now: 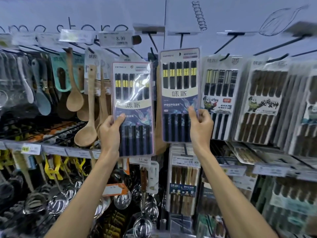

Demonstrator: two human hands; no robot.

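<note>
Two matching packs of black chopsticks with gold bands are held up before a shop display. My left hand [112,129] grips the left pack [133,93] at its left edge, thumb on the front. The right pack [180,83] sits higher, pinched near its lower right edge by my right hand [200,125], thumb on the front. Both packs stand upright, a narrow gap between them. The top of the right pack reaches a display hook [181,41]; whether it hangs on it I cannot tell.
Wooden spoons [85,117] and spatulas hang to the left. More chopstick packs [221,100] hang on hooks to the right. Metal ladles [142,220] and strainers fill the lower shelf. Price tags [116,39] line the rails. A white wall panel runs behind.
</note>
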